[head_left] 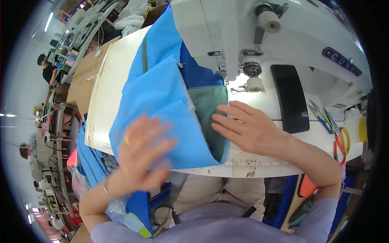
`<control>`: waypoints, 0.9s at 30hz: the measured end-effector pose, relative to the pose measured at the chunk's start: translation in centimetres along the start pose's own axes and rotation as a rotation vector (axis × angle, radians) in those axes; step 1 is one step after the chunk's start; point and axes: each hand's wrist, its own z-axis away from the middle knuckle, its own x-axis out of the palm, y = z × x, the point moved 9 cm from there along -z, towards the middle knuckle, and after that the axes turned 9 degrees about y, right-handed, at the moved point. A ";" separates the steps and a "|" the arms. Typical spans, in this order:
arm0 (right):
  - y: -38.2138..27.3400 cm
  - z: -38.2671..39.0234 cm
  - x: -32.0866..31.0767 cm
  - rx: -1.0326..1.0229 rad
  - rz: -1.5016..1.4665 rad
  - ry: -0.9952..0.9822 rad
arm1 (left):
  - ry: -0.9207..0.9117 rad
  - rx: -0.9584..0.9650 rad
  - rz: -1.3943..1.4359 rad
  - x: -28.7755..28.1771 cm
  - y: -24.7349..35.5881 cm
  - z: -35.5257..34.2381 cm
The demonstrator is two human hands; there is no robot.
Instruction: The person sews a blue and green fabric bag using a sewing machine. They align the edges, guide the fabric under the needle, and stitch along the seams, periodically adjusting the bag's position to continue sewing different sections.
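A light-blue fabric piece (154, 93) spreads over the sewing machine's white table. Along its right edge show a dark-blue textured piece (196, 73) and a grey-green piece (210, 99), whose upper right corner reaches the presser foot (225, 81) of the white sewing machine (202, 28). My right hand (251, 127) lies flat, fingers stretched out, its fingertips at the grey-green piece's right edge. Over the lower left of the light-blue fabric is my left hand (146, 152), smeared by motion, with its fingers apart and nothing seen in them.
Right of the needle area lies a black phone (289, 99). Beyond it are scissors (340, 143) with red and yellow handles and a smaller blue-handled tool (324, 121). More blue fabric (91, 152) hangs at the left. Other workers and machines are in the far left background.
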 end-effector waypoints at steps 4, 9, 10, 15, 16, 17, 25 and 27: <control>-0.1 0.4 0.2 0.028 -0.062 0.080 | 0.016 0.154 -0.237 4.2 4.7 4.5; 0.0 0.4 -0.6 0.055 -0.059 0.131 | -0.036 0.267 -0.487 4.2 0.6 2.6; -0.2 0.5 -0.3 0.060 -0.052 0.105 | -0.013 0.323 -0.496 4.1 0.8 2.5; -0.6 1.1 -0.1 0.146 -0.050 0.076 | -0.300 0.183 -0.358 4.4 1.9 0.1; -0.3 1.1 -0.4 0.178 -0.083 0.074 | -0.337 0.125 -0.206 3.7 2.4 -1.1; -0.3 1.1 -0.5 0.200 -0.123 0.072 | -0.371 0.057 -0.058 3.2 2.9 -2.0; -0.3 0.9 -0.2 0.180 -0.101 0.015 | -0.005 0.111 -0.004 10.5 -1.0 -6.7; -0.2 1.1 0.0 0.195 -0.109 0.002 | 0.036 0.098 0.005 10.9 -1.3 -6.8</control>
